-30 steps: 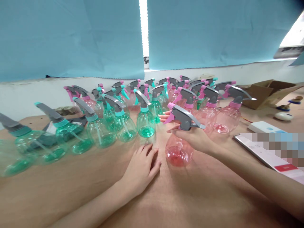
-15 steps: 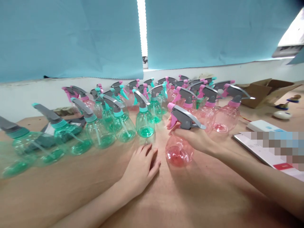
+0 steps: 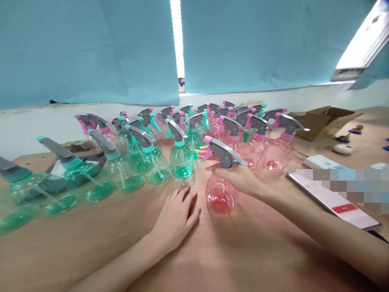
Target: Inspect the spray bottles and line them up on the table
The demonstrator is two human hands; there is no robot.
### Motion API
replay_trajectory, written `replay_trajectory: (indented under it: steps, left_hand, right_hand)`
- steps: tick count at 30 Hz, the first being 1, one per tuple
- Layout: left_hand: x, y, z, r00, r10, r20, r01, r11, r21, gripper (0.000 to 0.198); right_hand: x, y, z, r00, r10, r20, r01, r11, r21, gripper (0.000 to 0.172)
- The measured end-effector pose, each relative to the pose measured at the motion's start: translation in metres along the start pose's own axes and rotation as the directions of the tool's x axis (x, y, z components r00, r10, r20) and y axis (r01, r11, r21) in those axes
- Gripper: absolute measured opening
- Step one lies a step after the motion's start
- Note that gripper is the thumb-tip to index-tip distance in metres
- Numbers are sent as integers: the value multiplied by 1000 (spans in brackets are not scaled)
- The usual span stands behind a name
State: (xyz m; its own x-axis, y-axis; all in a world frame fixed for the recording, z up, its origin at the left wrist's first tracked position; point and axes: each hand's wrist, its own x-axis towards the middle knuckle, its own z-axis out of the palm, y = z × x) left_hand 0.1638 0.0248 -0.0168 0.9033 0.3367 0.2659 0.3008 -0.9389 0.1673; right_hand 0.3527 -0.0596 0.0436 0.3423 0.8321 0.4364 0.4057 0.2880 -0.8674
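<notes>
A clear pink spray bottle [image 3: 221,196] with a grey and pink trigger head stands upright on the table at centre. My right hand [image 3: 235,176] is around its neck, crossing in front of the collar. The fingers of that hand stretch out loosely past the bottle's left side, apart from each other. My left hand [image 3: 176,215] lies on the table left of the pink bottle, palm down, fingers extended and holding nothing. Just beyond it stands a green spray bottle [image 3: 181,164] with a grey and turquoise head.
Several green spray bottles [image 3: 126,174] line the left, with pink ones [image 3: 278,154] at the right and more behind. A phone [image 3: 328,200], a white box [image 3: 323,163], a white mouse [image 3: 343,149] and an open cardboard box [image 3: 322,121] occupy the right side. Blue cloth [image 3: 91,48] hangs behind.
The view has turned slightly right. My right hand's fingers have straightened and reach farther left past the bottle's neck. The pink bottle and my left hand stay in place on the table.
</notes>
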Motion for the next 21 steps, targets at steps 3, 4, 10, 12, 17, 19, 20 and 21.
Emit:
replay_trajectory:
  steps: [3, 4, 10, 12, 17, 19, 20, 21]
  left_hand:
    - [0, 0, 0, 1000, 1, -6, -1, 1000, 4, 26]
    - [0, 0, 0, 1000, 2, -7, -1, 1000, 8, 26]
    - [-1, -1, 3, 1000, 0, -18, 0, 1000, 11, 28]
    - [-1, 0, 4, 1000, -2, -17, 2, 1000, 10, 29]
    - [-1, 1, 4, 1000, 3, -27, -3, 1000, 9, 29]
    - [-1, 1, 5, 1000, 8, -30, -8, 1000, 9, 29]
    - [-1, 1, 5, 999, 9, -31, -9, 1000, 9, 29]
    - [-1, 1, 5, 999, 10, -34, -9, 1000, 9, 28]
  right_hand:
    - [0, -2, 2, 1000, -30, -2, 30, 1000, -9, 46]
    - [0, -3, 3, 999, -41, -3, 41, 999, 1, 47]
    - [-2, -3, 2, 999, -24, -25, 24, 1000, 0, 48]
    - [-4, -4, 0, 1000, 7, -30, -9, 998, -63, 52]
    - [-8, -12, -2, 999, 33, -12, -33, 999, -39, 64]
    - [-9, -14, -2, 999, 46, 19, -45, 998, -37, 64]
    - [-10, -14, -3, 998, 56, 34, -55, 998, -41, 65]
    - [-11, -14, -3, 997, 65, 45, -63, 997, -46, 65]
